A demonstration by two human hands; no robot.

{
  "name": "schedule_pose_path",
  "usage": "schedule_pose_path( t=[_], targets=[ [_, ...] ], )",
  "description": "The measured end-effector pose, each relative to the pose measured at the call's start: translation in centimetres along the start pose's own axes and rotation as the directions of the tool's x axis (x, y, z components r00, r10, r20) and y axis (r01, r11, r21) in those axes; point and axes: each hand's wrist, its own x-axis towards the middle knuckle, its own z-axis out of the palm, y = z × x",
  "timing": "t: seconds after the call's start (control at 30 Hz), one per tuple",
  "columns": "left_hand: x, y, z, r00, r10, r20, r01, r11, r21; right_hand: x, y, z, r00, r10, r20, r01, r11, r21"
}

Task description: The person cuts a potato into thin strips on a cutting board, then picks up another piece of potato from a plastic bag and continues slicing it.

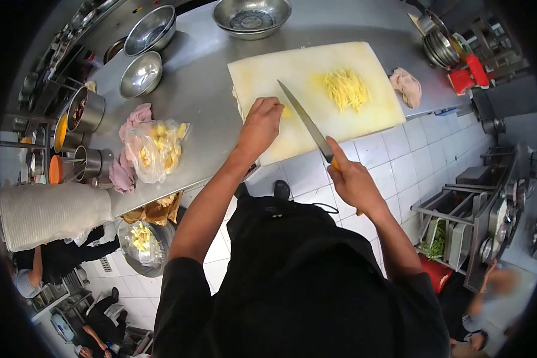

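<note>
My right hand (353, 182) grips a long kitchen knife (304, 117) by its yellow handle. The blade points up and to the left across the white cutting board (250, 71). On the left part of the board my left hand (261, 126) is closed, its fingertips curled over a small yellow vegetable piece (287, 112) that is mostly hidden. The blade is just right of that hand, apart from it. A heap of thin yellow vegetable strips (346, 89) lies to the right of the knife.
On the steel counter (200, 95) are metal bowls (141, 74), a bag of yellow chunks (161, 146) and pink cloths (123, 173). Another cloth (406, 88) and a red-based scale (468, 74) are at right. A waste bin (151, 262) stands below left. Other people are nearby.
</note>
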Motion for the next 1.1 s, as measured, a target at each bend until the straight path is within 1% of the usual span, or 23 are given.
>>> schedule_pose_path(
  t=[0.03,0.07,0.17,0.27,0.37,0.47,0.57,0.67,0.77,0.87,0.97,1.1],
  targets=[
    [0.1,-0.4,0.3,1.0,0.011,0.002,-0.011,1.0,0.018,0.9,0.0,0.3,1.0,-0.022,-0.006,0.022,1.0,0.002],
    [-0.4,-0.4,0.6,1.0,0.017,0.015,-0.018,0.999,0.033,2.1,0.3,0.8,0.997,-0.065,-0.033,0.063,0.997,-0.046],
    [-0.3,-0.1,0.4,1.0,0.013,0.022,-0.014,0.999,0.04,5.0,-0.7,1.0,0.998,-0.054,-0.036,0.053,0.998,-0.028],
    [-0.4,0.2,0.5,0.999,-0.004,-0.04,0.005,0.999,0.039,6.7,-1.7,0.7,1.0,-0.022,0.008,0.022,1.0,-0.02],
    [-0.5,0.3,0.7,0.999,0.012,-0.031,-0.01,0.999,0.046,8.1,-2.4,0.9,0.998,-0.054,0.025,0.055,0.998,-0.022],
    [-0.6,0.2,0.8,1.0,-0.011,-0.007,0.011,0.998,0.055,9.9,-2.0,2.0,0.993,-0.113,-0.035,0.11,0.991,-0.079],
    [-0.6,0.2,0.8,1.0,-0.004,-0.001,0.004,0.999,0.042,11.1,-2.8,1.8,0.998,-0.06,0.012,0.061,0.997,-0.055],
    [-0.6,0.0,0.7,1.0,0.004,0.011,-0.005,0.999,0.045,12.6,-2.6,2.4,0.994,-0.109,-0.03,0.106,0.991,-0.077],
    [-0.7,0.0,0.7,1.0,0.012,0.009,-0.012,0.998,0.055,13.5,-3.1,1.7,0.997,-0.075,0.007,0.076,0.994,-0.076],
    [-0.7,0.1,0.8,1.0,-0.017,-0.018,0.017,1.0,0.013,12.3,-3.2,1.2,0.997,-0.067,0.025,0.069,0.995,-0.069],
    [-0.8,0.0,0.9,0.999,-0.034,-0.011,0.034,0.999,0.011,11.7,-3.2,1.7,0.999,-0.043,0.034,0.046,0.995,-0.086],
    [-0.7,0.0,0.8,0.999,-0.034,-0.027,0.034,0.999,0.001,14.0,-2.7,2.2,0.994,-0.113,-0.01,0.111,0.989,-0.094]
  ],
)
